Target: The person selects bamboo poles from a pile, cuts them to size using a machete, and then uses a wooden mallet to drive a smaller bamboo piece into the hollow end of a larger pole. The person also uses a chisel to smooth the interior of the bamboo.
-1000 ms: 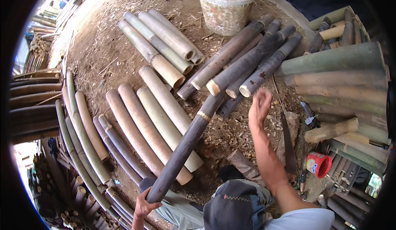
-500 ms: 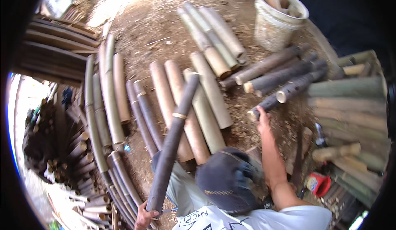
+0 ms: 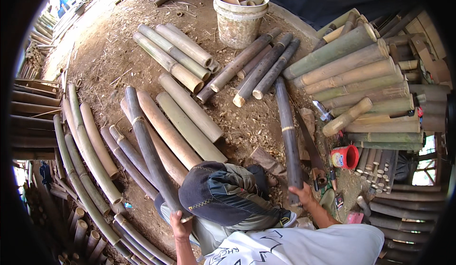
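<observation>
My left hand (image 3: pixel 181 224) is closed around the near end of a dark bamboo pole (image 3: pixel 151 151), which slants away to the far left above paler poles. A second dark bamboo pole (image 3: pixel 288 132) stretches forward on the right, its near end gripped by my right hand (image 3: pixel 306 197). Between the two poles are my bent knees in dark and grey trousers (image 3: pixel 223 193). Beyond the right pole's far end lie several dark bamboo poles (image 3: pixel 266 67) on the dirt floor.
Pale bamboo poles (image 3: pixel 168 127) lie in groups ahead and left. Behind them stands a dirty white bucket (image 3: pixel 240 25) of offcuts. Thick green bamboo (image 3: pixel 337 51) is stacked at right, near a red container (image 3: pixel 350 157), a wood block (image 3: pixel 268 163) and a long-bladed tool with wooden handle (image 3: pixel 319 175).
My right hand has drawn its dark pole out of the dark group and back toward my body. The left hand still grips its pole. The view has swung to the right.
</observation>
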The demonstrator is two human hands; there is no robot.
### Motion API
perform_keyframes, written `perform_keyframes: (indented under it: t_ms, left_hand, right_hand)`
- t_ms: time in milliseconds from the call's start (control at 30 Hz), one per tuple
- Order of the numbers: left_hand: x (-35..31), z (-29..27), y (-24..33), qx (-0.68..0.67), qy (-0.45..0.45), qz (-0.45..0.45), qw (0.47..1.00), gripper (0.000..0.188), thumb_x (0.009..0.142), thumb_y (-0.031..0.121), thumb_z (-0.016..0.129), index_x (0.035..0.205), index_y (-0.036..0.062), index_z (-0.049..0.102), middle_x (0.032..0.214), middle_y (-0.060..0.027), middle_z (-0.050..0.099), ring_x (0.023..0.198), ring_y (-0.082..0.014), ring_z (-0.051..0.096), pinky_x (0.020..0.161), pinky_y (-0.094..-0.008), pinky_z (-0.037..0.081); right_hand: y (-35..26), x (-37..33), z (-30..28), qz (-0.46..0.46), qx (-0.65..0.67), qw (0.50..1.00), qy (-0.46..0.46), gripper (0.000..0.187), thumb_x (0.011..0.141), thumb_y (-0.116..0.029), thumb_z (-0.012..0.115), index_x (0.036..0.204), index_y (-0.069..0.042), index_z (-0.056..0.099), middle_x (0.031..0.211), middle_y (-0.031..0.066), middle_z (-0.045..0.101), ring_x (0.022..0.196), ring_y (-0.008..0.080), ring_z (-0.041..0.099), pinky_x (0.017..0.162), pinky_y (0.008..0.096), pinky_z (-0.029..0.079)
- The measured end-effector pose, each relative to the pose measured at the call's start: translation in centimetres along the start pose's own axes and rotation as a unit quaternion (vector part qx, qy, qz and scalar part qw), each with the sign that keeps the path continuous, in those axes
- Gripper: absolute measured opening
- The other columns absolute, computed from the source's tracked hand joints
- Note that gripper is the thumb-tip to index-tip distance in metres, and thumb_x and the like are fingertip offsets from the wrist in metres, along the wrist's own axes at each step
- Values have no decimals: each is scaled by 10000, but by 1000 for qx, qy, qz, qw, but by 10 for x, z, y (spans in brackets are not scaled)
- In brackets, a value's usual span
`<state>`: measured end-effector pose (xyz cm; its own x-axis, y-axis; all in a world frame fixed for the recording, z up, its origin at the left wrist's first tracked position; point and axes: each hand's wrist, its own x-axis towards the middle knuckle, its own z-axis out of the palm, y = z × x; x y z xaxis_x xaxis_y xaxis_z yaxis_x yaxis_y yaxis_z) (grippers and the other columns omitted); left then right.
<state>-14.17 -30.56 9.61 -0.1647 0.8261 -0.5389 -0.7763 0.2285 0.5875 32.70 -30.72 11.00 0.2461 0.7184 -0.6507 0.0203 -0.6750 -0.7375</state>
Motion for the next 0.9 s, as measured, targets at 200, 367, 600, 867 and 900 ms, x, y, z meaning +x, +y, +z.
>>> perform_keyframes:
  t_ms: [200,367,600,867,900]
  left_hand:
    - [36,-26,-24,-27,13,-40,999,290,917,147,585,1159,-12,569,996,-101,675,901,-231,674,816,-391,568]
    - [79,-23,-48,1,-20,-127,992,302,939,181,567,1158,-25,586,1014,-123,680,843,-222,686,738,-362,584]
    - [160,-93,-125,47,-13,-18,999,402,905,191,657,1203,-61,558,1023,-143,678,848,-237,672,740,-357,571]
    - [153,-102,-99,136,79,63,986,519,865,237,695,1258,-53,519,1118,-179,630,972,-279,623,837,-408,522]
    - [153,-99,-97,147,87,68,983,534,860,243,700,1265,-52,514,1130,-184,624,988,-284,617,849,-414,516]
  right_hand:
    - [40,-78,-4,-132,-287,944,94,651,729,-254,829,1232,16,516,1047,210,660,986,349,658,866,432,508]
    - [-38,-30,41,-195,-308,931,24,816,695,-307,851,1356,-25,464,1183,213,637,1097,315,637,929,402,496]
    - [-81,163,214,-279,-244,899,-235,776,747,-373,805,1306,47,468,1103,230,643,939,287,675,806,402,568]
    - [-68,148,330,-184,-207,886,-372,906,864,-555,667,1457,45,335,1478,247,387,1366,282,404,1122,355,344]
    - [-52,157,333,-160,-168,887,-400,849,868,-496,679,1455,23,354,1439,239,420,1334,279,431,1109,352,355]
